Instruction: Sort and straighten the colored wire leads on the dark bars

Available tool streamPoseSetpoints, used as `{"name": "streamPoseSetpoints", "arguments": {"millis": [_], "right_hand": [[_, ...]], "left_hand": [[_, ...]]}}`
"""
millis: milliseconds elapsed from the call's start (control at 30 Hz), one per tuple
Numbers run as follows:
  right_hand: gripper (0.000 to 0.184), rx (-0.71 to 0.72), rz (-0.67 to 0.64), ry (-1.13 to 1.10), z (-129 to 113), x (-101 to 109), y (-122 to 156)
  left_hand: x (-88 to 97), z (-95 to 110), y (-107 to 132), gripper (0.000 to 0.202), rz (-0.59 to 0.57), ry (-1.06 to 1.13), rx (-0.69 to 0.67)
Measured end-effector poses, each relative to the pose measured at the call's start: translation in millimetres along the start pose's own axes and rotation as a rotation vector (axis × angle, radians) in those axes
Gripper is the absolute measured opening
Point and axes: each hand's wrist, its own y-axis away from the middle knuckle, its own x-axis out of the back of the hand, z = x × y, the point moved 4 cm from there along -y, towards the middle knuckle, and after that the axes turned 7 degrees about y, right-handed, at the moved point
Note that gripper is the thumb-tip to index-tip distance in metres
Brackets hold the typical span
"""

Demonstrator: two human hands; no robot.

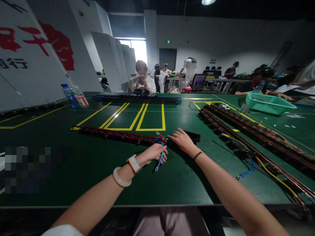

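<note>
A long black strip wrapped with red and blue wires [118,135] lies across the green table in front of me, its cable ends bunched at the right. My left hand [155,153] is closed around a blue cable [161,158], whose ring terminal [156,168] points down toward me. Beside the bunch, my right hand [182,141] has its fingers stretched out to the left, close to a red cable [161,135] with a metal lug. Whether its fingertips touch the cables I cannot tell. Behind the right hand lies a black flat piece [194,137].
Long wire-laden strips [246,144] run along the right, with loose yellow, green and blue cables. A green basket [270,104] stands at the back right, bottles [70,95] at the back left. Another person [142,80] sits across the table behind dark bars [137,99].
</note>
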Motion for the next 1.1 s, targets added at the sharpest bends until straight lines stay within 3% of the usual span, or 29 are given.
{"name": "streamPoseSetpoints", "arguments": {"millis": [200,333,500,633,700,833,933,1033,1100], "right_hand": [[0.043,-0.014,-0.064,0.019,0.7,1.2,-1.9],[0.043,-0.013,-0.075,0.025,1.1,1.2,-1.7],[0.044,-0.018,-0.074,0.011,1.2,0.7,-0.8],[0.048,-0.027,-0.048,-0.065,1.7,-0.2,0.5],[0.046,-0.073,0.003,-0.171,3.4,0.2,1.5],[0.038,-0.188,0.204,-0.524,6.0,8.7,6.0],[0.049,-0.115,0.311,-0.725,-4.3,23.4,8.0],[0.069,-0.005,0.314,-0.768,-23.9,38.9,6.1],[0.073,0.030,0.301,-0.750,-36.3,45.5,3.8]], "left_hand": [[12.5,16.5,4.9,0.035,0.064,-0.574,-0.094],[12.9,24.5,9.8,0.035,0.078,-0.808,-0.206],[9.0,26.5,12.5,0.040,0.118,-0.846,-0.241],[10.4,32.8,15.7,0.050,0.228,-0.909,-0.332],[13.7,32.3,17.5,0.054,0.267,-0.877,-0.339],[16.3,22.6,19.2,0.049,0.220,-0.752,-0.330],[15.4,19.7,19.3,0.043,0.220,-0.741,-0.375],[16.2,24.0,19.0,0.036,0.272,-0.817,-0.449],[18.2,28.4,19.7,0.031,0.312,-0.899,-0.516]]}}
